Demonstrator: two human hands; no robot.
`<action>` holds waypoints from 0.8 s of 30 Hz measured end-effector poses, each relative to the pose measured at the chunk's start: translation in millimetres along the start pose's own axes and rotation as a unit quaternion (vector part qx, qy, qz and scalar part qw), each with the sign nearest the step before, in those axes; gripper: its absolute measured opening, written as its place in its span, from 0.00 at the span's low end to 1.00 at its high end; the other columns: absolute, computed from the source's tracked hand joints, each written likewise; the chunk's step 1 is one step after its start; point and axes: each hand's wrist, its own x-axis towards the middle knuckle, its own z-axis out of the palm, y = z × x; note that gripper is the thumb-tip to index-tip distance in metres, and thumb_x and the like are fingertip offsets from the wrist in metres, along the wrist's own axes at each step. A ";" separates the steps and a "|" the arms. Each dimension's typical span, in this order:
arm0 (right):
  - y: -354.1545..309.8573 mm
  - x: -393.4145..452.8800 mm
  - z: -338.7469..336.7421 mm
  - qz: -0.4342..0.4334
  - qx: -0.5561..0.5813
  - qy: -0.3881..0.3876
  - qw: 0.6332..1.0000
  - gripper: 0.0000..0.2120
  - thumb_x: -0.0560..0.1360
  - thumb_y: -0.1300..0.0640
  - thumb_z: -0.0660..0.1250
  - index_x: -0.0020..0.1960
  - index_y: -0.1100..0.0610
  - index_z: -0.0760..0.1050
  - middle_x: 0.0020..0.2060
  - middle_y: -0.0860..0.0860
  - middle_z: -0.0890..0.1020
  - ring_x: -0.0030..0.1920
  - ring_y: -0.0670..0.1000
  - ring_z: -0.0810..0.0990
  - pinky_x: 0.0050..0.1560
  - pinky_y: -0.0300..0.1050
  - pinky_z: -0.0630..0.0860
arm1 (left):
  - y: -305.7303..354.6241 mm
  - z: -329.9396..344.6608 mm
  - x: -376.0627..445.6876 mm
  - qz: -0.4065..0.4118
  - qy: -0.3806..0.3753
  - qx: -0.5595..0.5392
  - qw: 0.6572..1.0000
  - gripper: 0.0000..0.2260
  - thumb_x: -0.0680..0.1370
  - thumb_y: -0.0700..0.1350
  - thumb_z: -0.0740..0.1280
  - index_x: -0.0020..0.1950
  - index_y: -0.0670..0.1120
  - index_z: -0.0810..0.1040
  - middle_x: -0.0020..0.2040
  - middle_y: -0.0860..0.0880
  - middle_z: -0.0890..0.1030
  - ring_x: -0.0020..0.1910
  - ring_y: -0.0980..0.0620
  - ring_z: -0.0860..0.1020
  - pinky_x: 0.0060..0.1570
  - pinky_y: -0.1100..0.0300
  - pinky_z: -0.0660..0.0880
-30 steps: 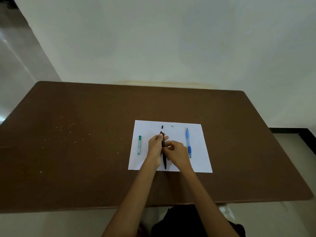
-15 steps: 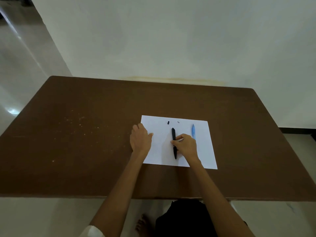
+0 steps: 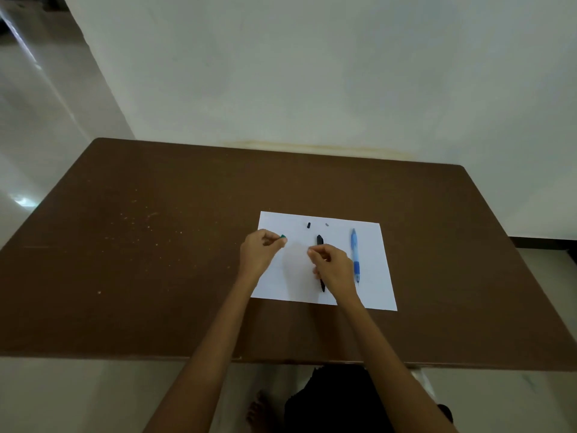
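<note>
**While left hand pinches green tube, right hand sits curled over black pen**

Obs. 1: the left hand [image 3: 263, 251] is raised over the 10 o'clock corner of the white sheet [image 3: 371, 292]. Its fingers are curled, and thumb and forefinger pinch a green tube [image 3: 283, 236]. Only the tube's tip shows, poking out toward 2 o'clock past the fingertips. The rest is hidden in the hand.

Obs. 2: the right hand [image 3: 334, 267] is near the sheet's centre with its fingers bent inward, knuckles up. The tips of thumb and forefinger are close together, at 9 o'clock of the hand.

Obs. 3: the black pen [image 3: 319, 240] lies on the sheet along the 12-to-6 line. Its upper end sticks out past the right hand's fingers and its point shows below the palm, while the middle is covered by the hand. Cannot tell whether the fingers grip the barrel or only hang over it.

Obs. 4: a blue pen [image 3: 354, 254] lies flat just beside the right hand at 3 o'clock, parallel to the black pen and untouched.

Obs. 5: at the sheet's 12 o'clock edge sit a small black cap [image 3: 308, 225] and, just to its 3 o'clock, a small grey piece [image 3: 327, 224]. The two are apart from each other and from both hands.

Obs. 6: the sheet rests on a brown table [image 3: 156, 276], toward its 5 o'clock part. Pale specks dot the tabletop at 9 o'clock of the sheet.
</note>
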 end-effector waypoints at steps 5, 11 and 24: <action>-24.6 -0.4 19.6 0.004 0.098 -0.063 0.993 0.12 0.76 0.51 0.65 0.55 0.57 0.79 0.43 0.48 0.81 0.38 0.46 0.81 0.35 0.28 0.77 | 0.9 -2.0 -11.3 0.021 -0.052 -0.065 0.996 0.06 0.71 0.48 0.72 0.46 0.49 0.79 0.41 0.53 0.81 0.36 0.56 0.82 0.37 0.68 0.76; -36.9 10.1 21.9 0.022 0.089 -0.113 0.989 0.11 0.74 0.52 0.68 0.49 0.59 0.82 0.35 0.48 0.82 0.35 0.45 0.82 0.32 0.28 0.76 | -4.6 -13.7 -7.1 0.089 -0.066 0.005 0.994 0.05 0.72 0.43 0.72 0.47 0.47 0.80 0.38 0.51 0.82 0.32 0.57 0.81 0.35 0.69 0.77; -62.2 44.2 35.3 -0.014 -0.094 -0.159 0.983 0.11 0.75 0.56 0.67 0.51 0.63 0.79 0.47 0.58 0.84 0.41 0.52 0.84 0.46 0.42 0.80 | -18.1 -19.5 -1.6 -0.002 0.029 -0.075 0.997 0.11 0.70 0.43 0.73 0.51 0.45 0.82 0.40 0.53 0.82 0.31 0.58 0.82 0.31 0.70 0.77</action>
